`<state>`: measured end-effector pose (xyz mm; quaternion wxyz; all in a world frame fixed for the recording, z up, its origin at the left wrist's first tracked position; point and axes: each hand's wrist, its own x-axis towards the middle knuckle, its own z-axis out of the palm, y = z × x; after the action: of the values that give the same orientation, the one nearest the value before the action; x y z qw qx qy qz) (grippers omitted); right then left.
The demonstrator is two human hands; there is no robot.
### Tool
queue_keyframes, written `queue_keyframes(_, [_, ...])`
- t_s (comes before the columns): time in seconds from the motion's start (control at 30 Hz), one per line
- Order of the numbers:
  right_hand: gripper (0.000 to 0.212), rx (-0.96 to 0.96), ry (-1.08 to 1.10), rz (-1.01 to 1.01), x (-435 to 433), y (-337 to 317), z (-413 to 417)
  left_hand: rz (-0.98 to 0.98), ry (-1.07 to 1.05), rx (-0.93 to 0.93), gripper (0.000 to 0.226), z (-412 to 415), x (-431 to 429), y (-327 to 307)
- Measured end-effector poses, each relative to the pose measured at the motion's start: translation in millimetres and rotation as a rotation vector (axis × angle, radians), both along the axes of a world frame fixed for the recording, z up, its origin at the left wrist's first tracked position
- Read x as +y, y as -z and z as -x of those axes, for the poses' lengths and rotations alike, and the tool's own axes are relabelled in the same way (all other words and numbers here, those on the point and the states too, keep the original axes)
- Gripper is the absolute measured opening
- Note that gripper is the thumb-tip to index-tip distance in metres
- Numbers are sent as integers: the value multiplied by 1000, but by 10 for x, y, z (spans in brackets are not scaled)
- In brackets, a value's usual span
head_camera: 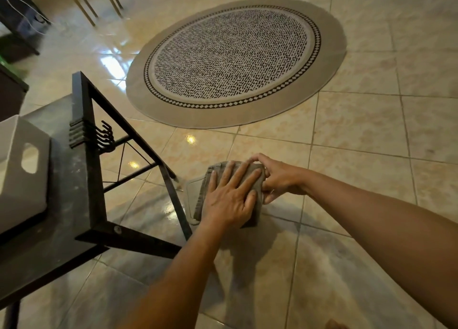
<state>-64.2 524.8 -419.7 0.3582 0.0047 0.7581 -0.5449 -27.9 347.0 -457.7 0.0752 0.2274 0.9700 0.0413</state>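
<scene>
A folded grey-brown cloth (201, 199) is held in the air above the tiled floor, just right of a black table. My left hand (228, 199) lies flat on top of it with the fingers straight and spread, pressing down. My right hand (280, 177) comes in from the right and pinches the cloth's right edge with curled fingers and thumb. A clear, see-through rim (189, 197) shows at the cloth's left side; what it belongs to is hidden under the cloth.
The black metal-framed table (62, 180) stands at the left, with a row of hooks (104, 135) on its frame and a white bin (22, 170) with a handle slot on top. A round patterned rug (235, 61) lies on the glossy tiles beyond. Chair legs stand at the far left.
</scene>
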Motion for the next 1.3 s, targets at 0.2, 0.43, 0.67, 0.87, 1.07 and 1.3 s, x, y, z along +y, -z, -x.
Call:
queue_keyframes(0.2, [80,-3,4,21,44,32,-3,10,3,15,60,11,33,16])
queue_keyframes(0.43, [69,-1,8,43,38,84,14,-80,-461,37,62,-132,-240,89])
queue_keyframes(0.67, [67,49,3,39,85,110,62,-88,-464,20,63,-75,-274,110])
queue_keyframes(0.87, [65,70,-31,30,41,93,69,-52,-232,34,59,-245,205,46])
queue_keyframes(1.07, [67,91,43,24,48,132,86,-93,-494,16,59,-34,-117,77])
queue_keyframes(1.3, [67,74,8,21,44,118,110,-79,-338,-21,59,-349,215,58])
